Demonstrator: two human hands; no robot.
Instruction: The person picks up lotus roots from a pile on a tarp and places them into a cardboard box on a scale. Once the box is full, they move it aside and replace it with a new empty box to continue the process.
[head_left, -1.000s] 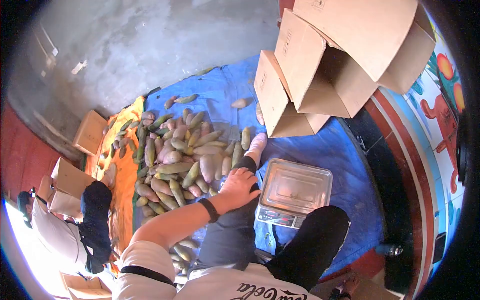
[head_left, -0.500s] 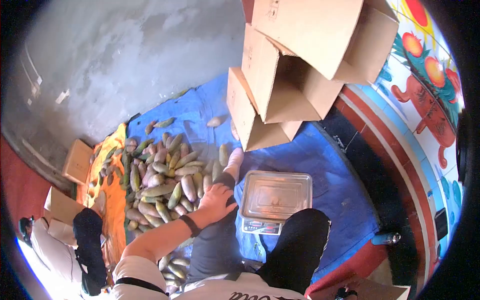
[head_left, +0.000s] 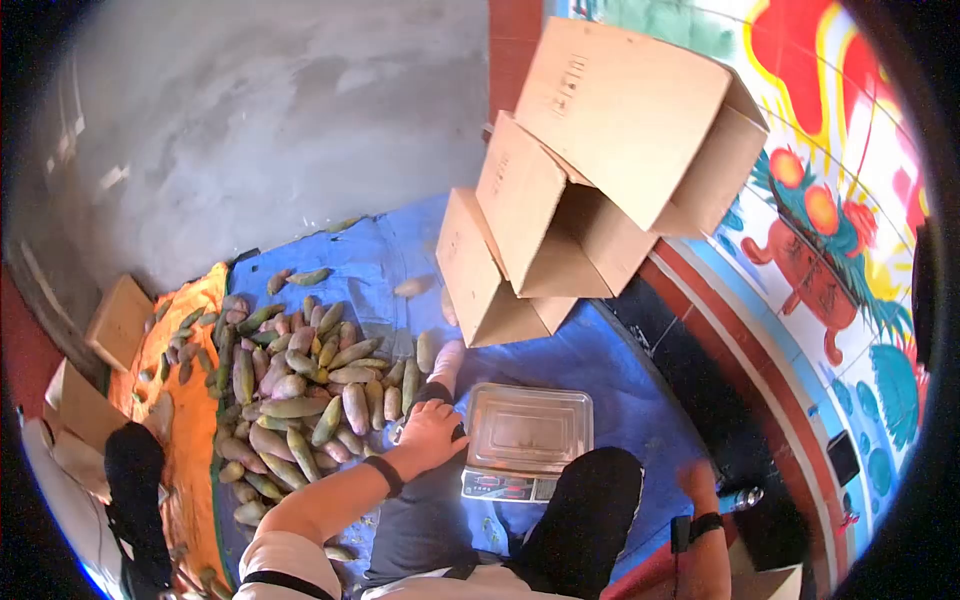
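Observation:
My left hand (head_left: 432, 434), with a dark band at the wrist, lies over the lower part of my grey trouser leg (head_left: 422, 510), fingers apart. To its left spreads a heap of long green and purplish vegetables (head_left: 300, 375), thick and tapered like cucumbers or tubers. Right of that hand, a kitchen scale (head_left: 500, 487) carries a clear plastic tray (head_left: 530, 430) with no vegetable on it. My right hand (head_left: 697, 482) is smeared by motion at the lower right, near a bottle (head_left: 742, 499), and its fingers do not show clearly.
Open cardboard boxes (head_left: 600, 120) lean in a stack ahead on the blue tarp (head_left: 665, 420). An orange sheet (head_left: 200, 450) with smaller vegetables lies left. Another person's dark trouser leg (head_left: 135, 490) is at the left edge. A painted wall (head_left: 810, 250) rises at right.
My right hand has come into view at the lower right. The camera has tilted up and shifted, so the boxes appear lower. My left hand still rests on my leg.

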